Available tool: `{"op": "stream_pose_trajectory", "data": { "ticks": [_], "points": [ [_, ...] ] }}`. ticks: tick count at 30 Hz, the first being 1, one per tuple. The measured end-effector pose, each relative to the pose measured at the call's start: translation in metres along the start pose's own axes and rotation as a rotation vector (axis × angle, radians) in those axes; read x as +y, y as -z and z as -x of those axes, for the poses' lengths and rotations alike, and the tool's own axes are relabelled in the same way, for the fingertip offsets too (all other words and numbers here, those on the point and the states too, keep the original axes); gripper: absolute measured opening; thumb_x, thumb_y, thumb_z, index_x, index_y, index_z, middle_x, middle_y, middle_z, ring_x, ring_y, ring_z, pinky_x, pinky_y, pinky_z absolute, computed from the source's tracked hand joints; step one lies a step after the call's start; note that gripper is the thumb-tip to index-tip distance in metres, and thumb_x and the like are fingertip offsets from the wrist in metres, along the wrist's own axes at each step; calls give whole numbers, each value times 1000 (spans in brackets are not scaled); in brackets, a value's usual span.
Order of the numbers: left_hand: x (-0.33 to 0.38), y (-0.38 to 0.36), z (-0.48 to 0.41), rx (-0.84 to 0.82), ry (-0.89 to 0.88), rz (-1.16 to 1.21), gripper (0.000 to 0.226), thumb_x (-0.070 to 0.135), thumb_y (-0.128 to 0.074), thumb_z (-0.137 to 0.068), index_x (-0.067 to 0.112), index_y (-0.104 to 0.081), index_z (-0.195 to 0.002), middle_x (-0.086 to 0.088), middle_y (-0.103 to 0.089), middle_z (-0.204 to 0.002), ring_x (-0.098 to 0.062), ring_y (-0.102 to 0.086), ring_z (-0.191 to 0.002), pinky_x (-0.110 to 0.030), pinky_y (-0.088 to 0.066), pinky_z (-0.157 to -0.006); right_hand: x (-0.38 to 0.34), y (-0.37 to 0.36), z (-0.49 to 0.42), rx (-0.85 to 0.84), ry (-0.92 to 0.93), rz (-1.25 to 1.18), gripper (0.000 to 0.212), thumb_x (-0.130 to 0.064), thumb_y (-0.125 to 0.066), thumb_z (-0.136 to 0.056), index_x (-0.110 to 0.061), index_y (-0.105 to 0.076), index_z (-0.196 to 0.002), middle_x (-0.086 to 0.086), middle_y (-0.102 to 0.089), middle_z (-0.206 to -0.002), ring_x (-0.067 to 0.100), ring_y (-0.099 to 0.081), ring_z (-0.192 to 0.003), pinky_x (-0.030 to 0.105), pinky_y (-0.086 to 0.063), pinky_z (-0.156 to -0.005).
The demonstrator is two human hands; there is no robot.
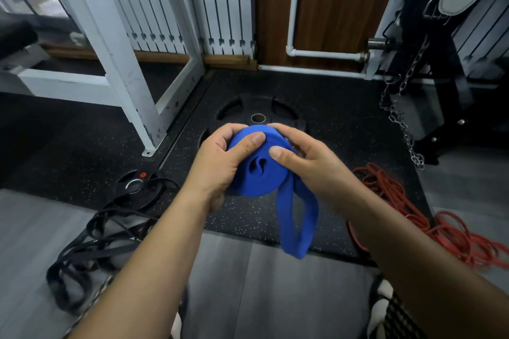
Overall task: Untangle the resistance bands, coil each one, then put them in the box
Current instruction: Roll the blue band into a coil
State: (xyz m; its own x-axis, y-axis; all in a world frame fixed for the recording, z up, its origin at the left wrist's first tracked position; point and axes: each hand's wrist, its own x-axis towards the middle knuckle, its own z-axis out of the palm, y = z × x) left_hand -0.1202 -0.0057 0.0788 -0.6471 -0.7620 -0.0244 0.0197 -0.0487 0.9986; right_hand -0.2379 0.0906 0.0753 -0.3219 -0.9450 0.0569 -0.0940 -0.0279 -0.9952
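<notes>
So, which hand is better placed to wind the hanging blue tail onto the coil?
The right hand, probably. The loose loop hangs just below it on the coil's right side, while the left hand grips the blue coil and can hold it steady.

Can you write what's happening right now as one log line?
step: coiling | blue band: mostly rolled, tail loop hanging | left hand, right hand: gripping coil | black bands, red bands: on floor

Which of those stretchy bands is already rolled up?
The wide blue rubber band, held between both hands, is mostly coiled. The black bands and red bands lie loose on the floor.
</notes>
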Motion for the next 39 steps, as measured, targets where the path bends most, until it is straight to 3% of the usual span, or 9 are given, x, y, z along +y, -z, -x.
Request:
{"op": "stream_pose_trajectory", "data": {
  "ticks": [2,5,9,14,17,22,25,29,39],
  "points": [
    [-1,-2,1,35,-16,24,6,18,-63,-83,15,-62,-88,1,-65,-79,-10,-59,-70,-19,-49,-61,-1,5,-1,25,-53,-24,30,-14,-52,-92,-19,-55,-121,-6,-66,-106,2,-63,-95,19,-50,-84],
    [-1,-1,1,76,-23,74,2,18,-62,-84,17,-62,-86,4,-65,-75,-6,-59,-65,-17,-49,-57,-8,6,0,31,-49,1,18,-18,-51,-92,-24,-63,-104,-8,-71,-93,3,-66,-86,16,-52,-72],
    [0,-1,2,128,-3,148,3,20,-61,-84,17,-62,-82,7,-67,-68,-5,-60,-60,-18,-50,-54,-9,-1,1,111,-4,109,14,-24,-55,-90,-32,-66,-89,15,-70,-96,30,-66,-90,40,-53,-83],
    [3,-3,4,190,-34,158,5,20,-61,-86,19,-62,-80,5,-67,-70,-6,-61,-61,-20,-51,-55,-8,-1,-1,142,-63,90,16,-41,-63,-78,-28,-66,-87,-1,-73,-89,11,-67,-85,40,-52,-88],
    [4,-1,2,186,-54,124,2,21,-62,-84,19,-62,-83,3,-67,-75,-8,-61,-66,-22,-51,-61,-8,6,-2,115,-106,100,36,-48,-66,-60,-24,-66,-87,4,-72,-92,17,-66,-86,46,-50,-89],
    [7,4,2,114,-188,-117,16,33,-68,-72,26,-62,-85,6,-65,-83,-7,-59,-76,-21,-48,-70,-15,22,0,1,-120,178,28,-35,-67,-71,-17,-67,-92,15,-69,-91,16,-59,-80,35,-48,-81],
    [8,4,2,89,-229,-197,15,34,-65,-70,29,-61,-84,14,-63,-78,-1,-57,-73,-15,-46,-69,-20,31,1,-35,-121,205,32,-40,-66,-65,-20,-68,-90,23,-68,-99,19,-58,-83,40,-48,-82],
    [8,1,1,75,-157,2,18,31,-69,-71,23,-62,-86,6,-64,-82,-6,-59,-73,-18,-48,-66,-18,30,2,-15,-84,181,36,-38,-63,-66,-19,-66,-97,7,-68,-98,12,-62,-88,35,-49,-91],
    [2,-18,0,313,-29,493,12,23,-56,-88,11,-57,-89,-8,-65,-86,-18,-61,-77,-31,-53,-70,1,-6,-2,173,-6,-98,32,-31,-52,-89,-15,-62,-115,-2,-70,-107,11,-65,-102,29,-51,-94]
  ]
}}
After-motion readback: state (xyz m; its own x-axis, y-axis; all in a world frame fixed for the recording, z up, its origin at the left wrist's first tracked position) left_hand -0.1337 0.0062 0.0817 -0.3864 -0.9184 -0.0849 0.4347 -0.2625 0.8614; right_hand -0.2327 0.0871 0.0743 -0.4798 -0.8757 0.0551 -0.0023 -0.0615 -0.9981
